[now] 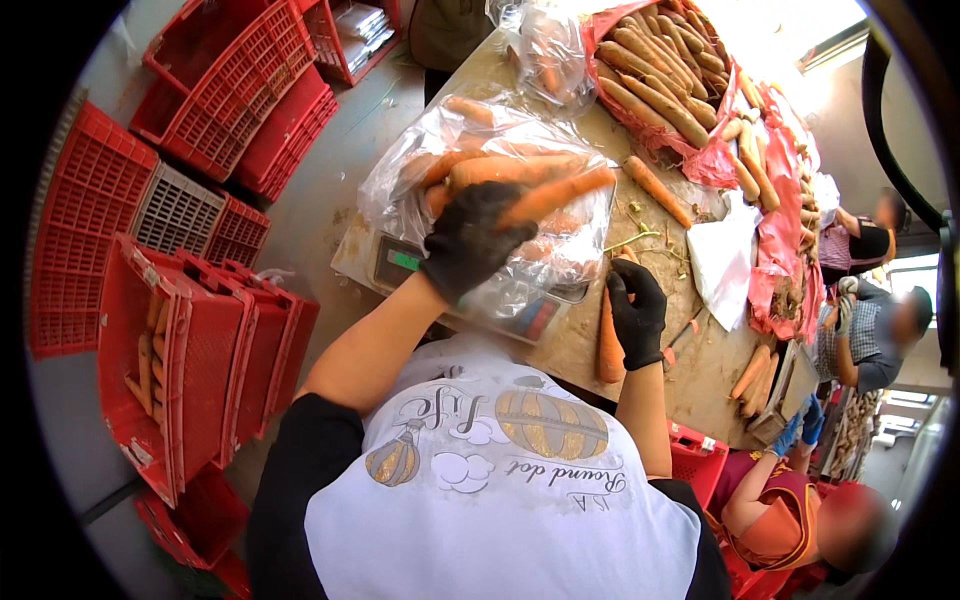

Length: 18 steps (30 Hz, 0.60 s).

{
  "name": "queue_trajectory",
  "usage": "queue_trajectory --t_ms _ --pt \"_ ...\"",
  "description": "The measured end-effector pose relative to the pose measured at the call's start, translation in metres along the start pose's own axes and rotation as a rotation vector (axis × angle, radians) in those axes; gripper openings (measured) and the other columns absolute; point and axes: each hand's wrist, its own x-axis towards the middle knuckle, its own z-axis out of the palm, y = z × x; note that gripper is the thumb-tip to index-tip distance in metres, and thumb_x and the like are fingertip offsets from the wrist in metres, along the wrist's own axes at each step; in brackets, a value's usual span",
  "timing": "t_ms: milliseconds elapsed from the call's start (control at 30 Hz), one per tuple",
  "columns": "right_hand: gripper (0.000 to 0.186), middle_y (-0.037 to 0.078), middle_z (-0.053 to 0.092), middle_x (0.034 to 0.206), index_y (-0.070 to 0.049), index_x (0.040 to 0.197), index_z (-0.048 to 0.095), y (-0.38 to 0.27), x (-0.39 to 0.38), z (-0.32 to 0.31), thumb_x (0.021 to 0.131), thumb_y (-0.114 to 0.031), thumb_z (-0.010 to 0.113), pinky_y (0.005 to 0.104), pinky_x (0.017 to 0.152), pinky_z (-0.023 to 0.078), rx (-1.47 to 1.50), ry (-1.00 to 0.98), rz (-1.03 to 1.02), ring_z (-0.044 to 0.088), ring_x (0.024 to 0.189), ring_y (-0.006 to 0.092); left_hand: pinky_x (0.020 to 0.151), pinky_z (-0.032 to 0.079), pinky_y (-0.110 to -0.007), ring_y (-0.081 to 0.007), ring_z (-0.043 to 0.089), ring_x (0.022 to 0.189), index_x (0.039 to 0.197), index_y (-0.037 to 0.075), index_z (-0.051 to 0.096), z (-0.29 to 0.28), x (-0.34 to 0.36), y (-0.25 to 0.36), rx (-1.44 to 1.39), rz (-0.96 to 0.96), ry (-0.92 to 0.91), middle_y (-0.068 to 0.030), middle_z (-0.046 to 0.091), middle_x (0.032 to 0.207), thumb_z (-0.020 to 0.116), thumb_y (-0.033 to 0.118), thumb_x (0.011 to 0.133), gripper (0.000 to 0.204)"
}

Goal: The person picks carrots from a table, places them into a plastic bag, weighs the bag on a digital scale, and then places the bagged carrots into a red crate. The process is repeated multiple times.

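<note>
A clear plastic bag (395,185) full of carrots lies on a digital scale (388,272) at the table's near left. My left hand (470,240), in a black glove, is closed round an orange carrot (565,194) held slanting over the bag. At the right of the scale, my right hand (638,312), also gloved in black, has its fingers curled over another carrot (609,345) near the table's front edge. A loose carrot (657,191) rests on the table beyond that hand.
A red sack (715,165) heaped with carrots stands at the far right, beside a white sheet (723,260). Another filled clear bag (548,60) sits at the back. Red crates (205,350) are stacked at left. Several people are at right, one in blue gloves (800,425).
</note>
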Motion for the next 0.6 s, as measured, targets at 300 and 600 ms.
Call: queue_trajectory --t_ms 300,600 --pt "0.039 0.013 0.059 0.094 -0.009 0.107 0.055 -0.075 0.034 0.073 0.073 -0.024 0.068 0.0392 0.074 0.046 -0.204 -0.317 -0.248 0.057 0.085 0.0314 0.08 0.048 -0.036 -0.0237 0.056 0.093 0.127 0.005 0.037 -0.058 0.01 -0.015 -1.287 -0.801 -0.029 -0.0131 0.053 0.112 0.036 0.027 0.096 0.037" --pt "0.035 0.008 0.056 0.083 -0.015 0.096 0.059 -0.055 0.04 0.108 0.066 -0.027 0.071 0.0386 0.064 0.045 -0.416 -0.313 -0.332 0.055 0.079 0.0286 0.086 0.039 -0.029 -0.0158 0.05 0.095 0.114 -0.004 0.048 -0.089 0.027 0.044 -1.083 -0.885 -0.053 -0.0088 0.055 0.103 0.057 0.016 0.086 0.035"
